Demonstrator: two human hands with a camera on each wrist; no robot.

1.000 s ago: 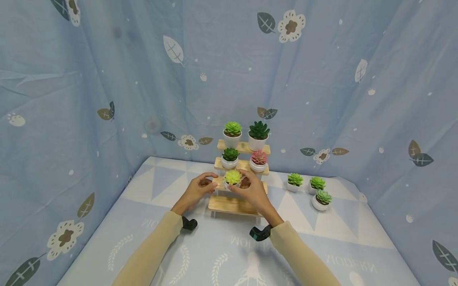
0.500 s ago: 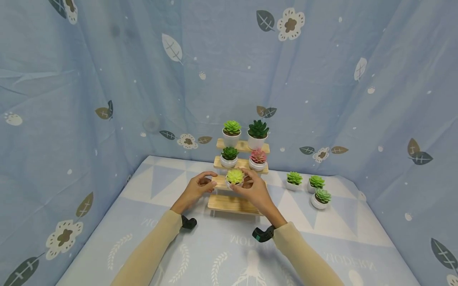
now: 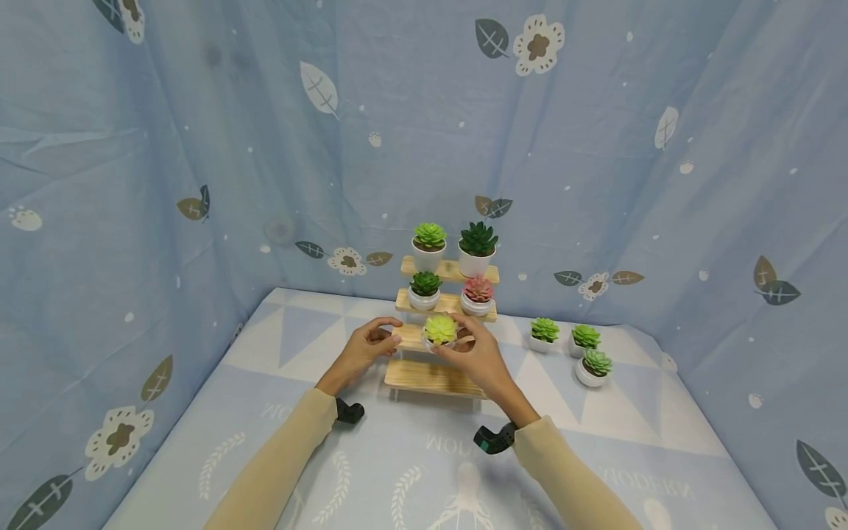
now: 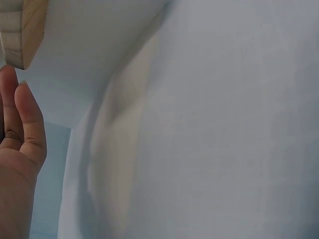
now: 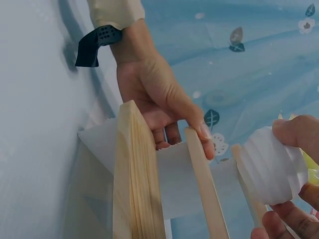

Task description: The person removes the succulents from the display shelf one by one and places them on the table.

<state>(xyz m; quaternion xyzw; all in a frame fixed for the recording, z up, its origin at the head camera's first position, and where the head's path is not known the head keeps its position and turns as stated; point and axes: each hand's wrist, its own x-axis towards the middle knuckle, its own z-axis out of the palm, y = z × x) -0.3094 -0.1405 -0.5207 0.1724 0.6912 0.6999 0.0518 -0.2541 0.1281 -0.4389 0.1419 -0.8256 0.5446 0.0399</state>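
A four-step wooden plant stand (image 3: 433, 378) stands on the table. My right hand (image 3: 478, 358) pinches the small white ribbed pot (image 5: 269, 167) of a yellow-green succulent (image 3: 440, 329) over the second step from the bottom. Thumb and fingers are on opposite sides of the pot in the right wrist view. My left hand (image 3: 366, 349) holds the left end of that same step, thumb and index finger at the plank's end. In the left wrist view, its fingertips (image 4: 7, 74) are right at a wooden plank's corner (image 4: 22, 50).
On the upper steps stand a light green succulent (image 3: 429, 246), a tall dark green one (image 3: 477, 250), a smaller dark green one (image 3: 424, 290) and a pink one (image 3: 478, 294). Three green potted succulents (image 3: 545, 333) are on the table at right. A patterned blue curtain (image 3: 424, 132) hangs behind.
My right hand has shifted the yellow-green succulent a little to the right along the step. My left hand has stayed at the stand's left side.
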